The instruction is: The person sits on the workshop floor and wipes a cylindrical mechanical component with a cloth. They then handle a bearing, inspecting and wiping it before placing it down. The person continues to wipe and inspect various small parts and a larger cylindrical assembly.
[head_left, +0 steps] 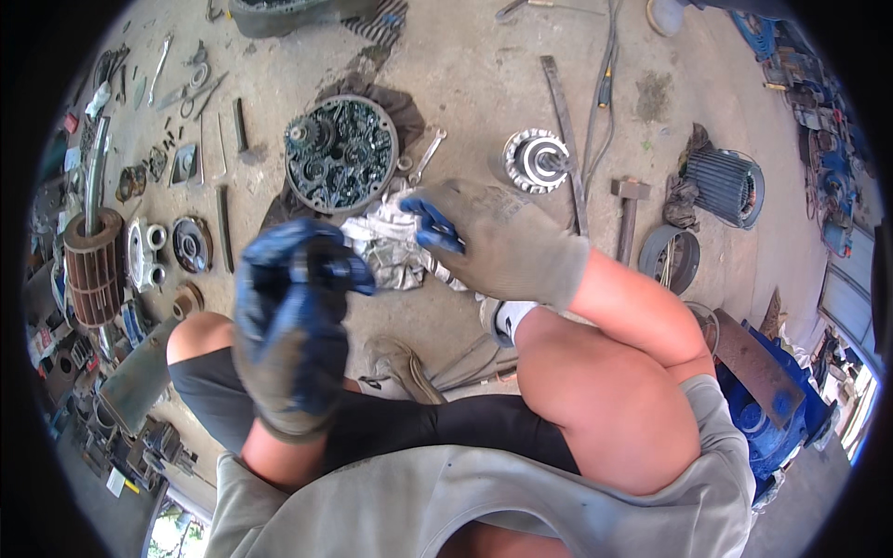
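Note:
My left hand [293, 316], in a grey glove with blue coating, is raised before my left knee. Its fingers are curled round something dark [326, 263] that is blurred and too hidden to name. My right hand [484, 228], gloved the same way, reaches in from the right with bent fingers closed on a crumpled whitish rag [386, 246]. Just beyond the hands lies a round gear housing [393, 139], wet with dark oil and holding several gears, on a dark cloth [406, 116]. A wrench [429, 156] lies between the housing and my right hand.
To the right are a gear shaft [538, 160], a long flat bar [563, 130], a hammer [629, 209], a metal ring [672, 259] and a finned motor casing [721, 186]. At left stand a rusty rotor [93, 270], flanged covers [191, 244], and another hammer [242, 135].

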